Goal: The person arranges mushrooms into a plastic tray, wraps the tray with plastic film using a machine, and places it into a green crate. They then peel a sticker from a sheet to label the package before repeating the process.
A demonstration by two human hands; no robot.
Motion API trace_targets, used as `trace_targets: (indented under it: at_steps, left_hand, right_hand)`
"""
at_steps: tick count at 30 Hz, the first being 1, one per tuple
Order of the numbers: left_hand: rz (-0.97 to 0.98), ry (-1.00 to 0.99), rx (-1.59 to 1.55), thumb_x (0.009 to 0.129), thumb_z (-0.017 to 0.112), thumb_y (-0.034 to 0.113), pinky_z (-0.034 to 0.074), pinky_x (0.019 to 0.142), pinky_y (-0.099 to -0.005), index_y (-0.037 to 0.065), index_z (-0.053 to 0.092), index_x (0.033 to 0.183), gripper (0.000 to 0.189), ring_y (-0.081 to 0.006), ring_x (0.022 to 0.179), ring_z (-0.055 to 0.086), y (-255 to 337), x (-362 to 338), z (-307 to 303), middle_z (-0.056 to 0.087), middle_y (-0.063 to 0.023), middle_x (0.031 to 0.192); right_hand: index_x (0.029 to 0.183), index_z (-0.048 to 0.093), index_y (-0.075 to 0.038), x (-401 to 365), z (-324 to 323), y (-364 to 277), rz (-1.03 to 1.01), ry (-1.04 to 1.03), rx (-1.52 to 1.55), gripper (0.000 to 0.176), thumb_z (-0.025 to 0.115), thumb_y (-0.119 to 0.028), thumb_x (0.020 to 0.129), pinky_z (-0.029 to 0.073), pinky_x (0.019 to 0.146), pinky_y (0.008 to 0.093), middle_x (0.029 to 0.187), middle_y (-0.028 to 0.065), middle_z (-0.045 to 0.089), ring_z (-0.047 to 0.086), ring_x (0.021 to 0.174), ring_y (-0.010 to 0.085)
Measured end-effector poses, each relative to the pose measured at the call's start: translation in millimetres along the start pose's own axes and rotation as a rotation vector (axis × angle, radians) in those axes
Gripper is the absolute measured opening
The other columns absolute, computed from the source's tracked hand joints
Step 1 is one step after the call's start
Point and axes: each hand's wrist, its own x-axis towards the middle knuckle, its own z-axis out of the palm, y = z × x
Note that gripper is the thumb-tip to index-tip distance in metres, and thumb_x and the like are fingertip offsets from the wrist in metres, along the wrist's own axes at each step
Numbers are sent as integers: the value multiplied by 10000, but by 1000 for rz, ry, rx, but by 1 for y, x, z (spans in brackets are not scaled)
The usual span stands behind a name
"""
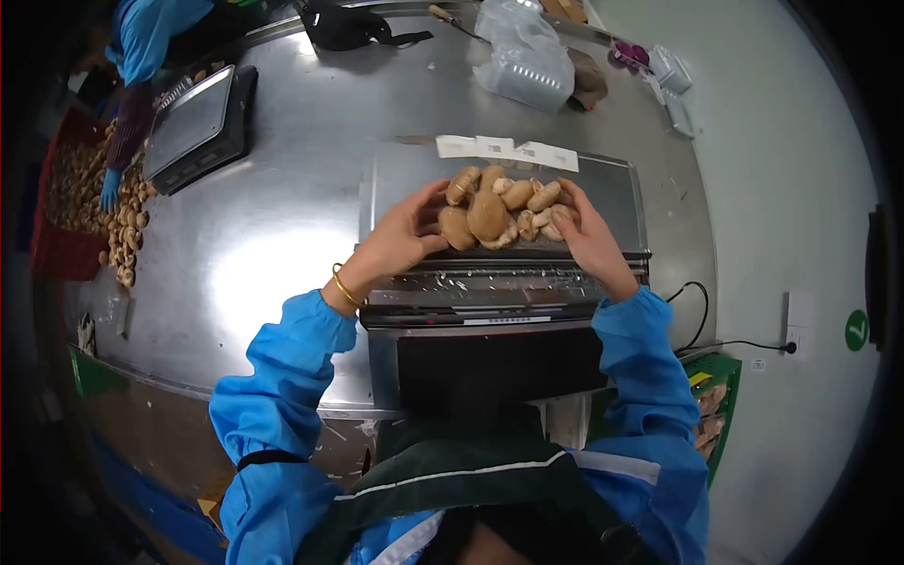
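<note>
A pile of brown mushrooms [487, 215] sits between my two hands, over the metal top of a film wrapping machine [603, 207]. My left hand [403, 231] curls round the pile's left side, thumb low and fingers at the upper edge. Around the right side my right hand [591, 240] is cupped, its thumb lying over the mushrooms there. Any tray under the pile is hidden. White labels [508, 151] lie in a row just beyond it. A slot with shiny film runs along the machine nearer to me.
At the left stands a scale [193, 127], beside loose mushrooms [127, 226] and a red crate [66, 254]. A co-worker's blue-gloved hand [110, 188] reaches there. Clear plastic trays [527, 71] and a black bag [348, 26] lie at the back. A green crate [720, 414] stands low right, near a power cable [753, 346].
</note>
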Motion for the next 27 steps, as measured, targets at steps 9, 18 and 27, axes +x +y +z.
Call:
trace_targets:
  at_steps: [9,18,27]
  left_hand:
    - [-66,390,558,783,673,32,509,838,-333,11,481,1252,507,-246,1004,618,10,-67,12,582,-191,1153]
    - [-207,534,677,767,696,55,504,633,-265,0,592,1049,306,-154,682,654,-14,-81,37,676,-86,763]
    - [-468,112,-756,862,655,207,444,659,-262,-28,602,1090,332,-114,651,519,28,-147,40,559,-2,709]
  right_hand:
    - [1107,598,-11,-61,-43,19,-145,263,-410,330,631,-211,847,470,824,399,1008,188,640,623,910,291]
    - [868,606,-10,-77,-19,42,153,195,69,155,669,-141,813,436,628,258,702,25,605,546,666,105]
    - [959,557,50,-110,-58,-10,190,-72,925,144,504,-34,855,379,640,231,613,-34,419,408,590,78]
